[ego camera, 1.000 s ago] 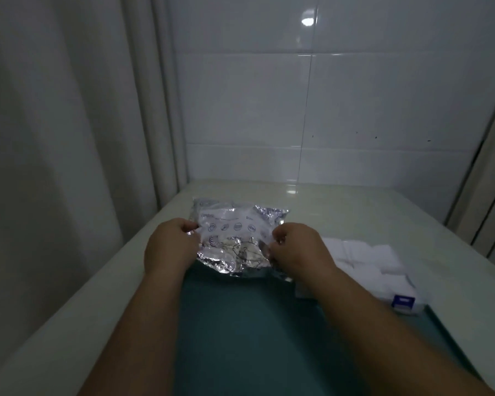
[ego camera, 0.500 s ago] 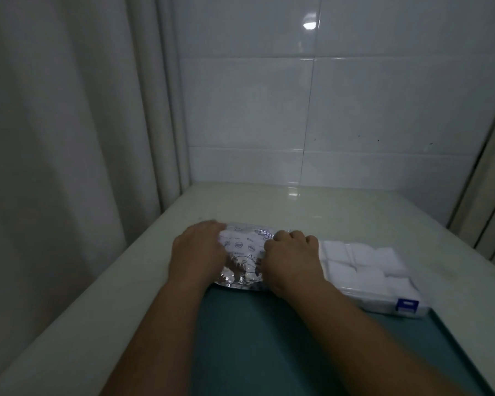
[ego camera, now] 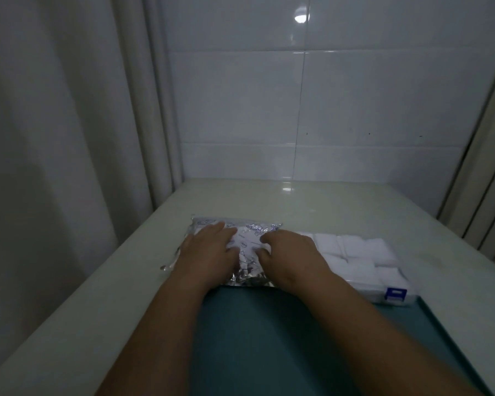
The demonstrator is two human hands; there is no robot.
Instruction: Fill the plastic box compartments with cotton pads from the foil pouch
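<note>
A silver foil pouch (ego camera: 247, 238) with blue print lies flat on the counter. My left hand (ego camera: 209, 252) rests palm down on its left half, fingers spread. My right hand (ego camera: 289, 252) presses on its right half, fingers curled against the foil. Right beside the pouch sits a clear plastic box (ego camera: 395, 295) with a blue latch; its compartments hold white cotton pads (ego camera: 352, 252). Most of the pouch's middle is hidden under my hands.
A pale counter (ego camera: 340, 212) runs to a white tiled wall (ego camera: 297, 110). A teal mat (ego camera: 255, 338) covers the near part. A curtain (ego camera: 69, 138) hangs along the left edge, and a door frame (ego camera: 486, 167) stands at the right.
The pouch, held up off the counter a second ago, now lies flat. Both hands have come down on top of it and press it against the surface.
</note>
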